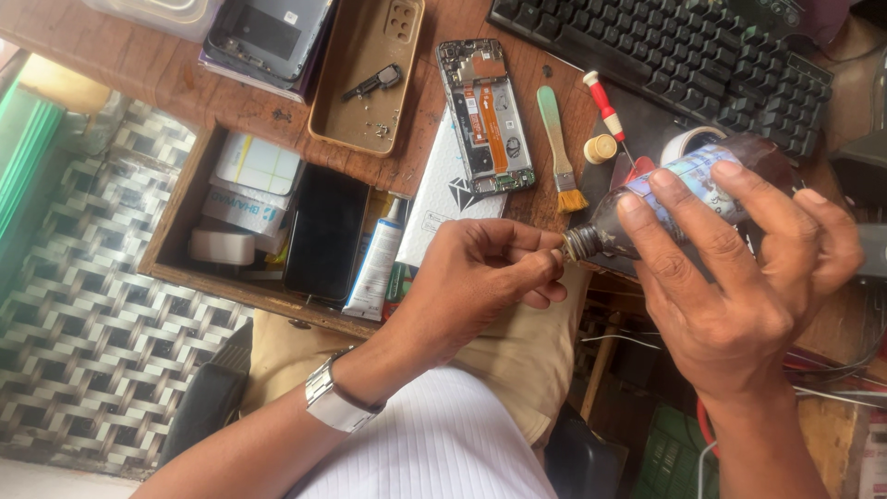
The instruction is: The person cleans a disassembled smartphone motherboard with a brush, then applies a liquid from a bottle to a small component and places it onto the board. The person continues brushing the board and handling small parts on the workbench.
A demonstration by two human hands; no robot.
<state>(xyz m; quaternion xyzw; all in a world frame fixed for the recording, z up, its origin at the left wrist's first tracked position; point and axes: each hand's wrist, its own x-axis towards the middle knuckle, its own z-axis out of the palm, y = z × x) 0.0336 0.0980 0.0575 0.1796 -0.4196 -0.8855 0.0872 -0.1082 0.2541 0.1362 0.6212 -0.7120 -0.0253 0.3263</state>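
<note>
Bottle (688, 189), small and dark, is being held tipped by the right hand (739, 277), its grip closed around the body so the open neck meets the left hand (480, 277), pinched shut just beside it; below the opened phone (485, 115) on the worktop (139, 65).

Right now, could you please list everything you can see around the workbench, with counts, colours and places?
bottle: one, dark glass, tilted, held above the desk edge
opened phone: one, circuitry exposed, desk centre
brush: one, green handle, right of the phone
screwdriver: one, red and white, by the keyboard
small cap: one, cream, beside the brush
keyboard: one, black, top right
phone case: one, tan, holding small parts
drawer: one, wooden, open, holding boxes, a dark phone and a tube
left hand: at the bottle's mouth
right hand: gripping the bottle
</note>
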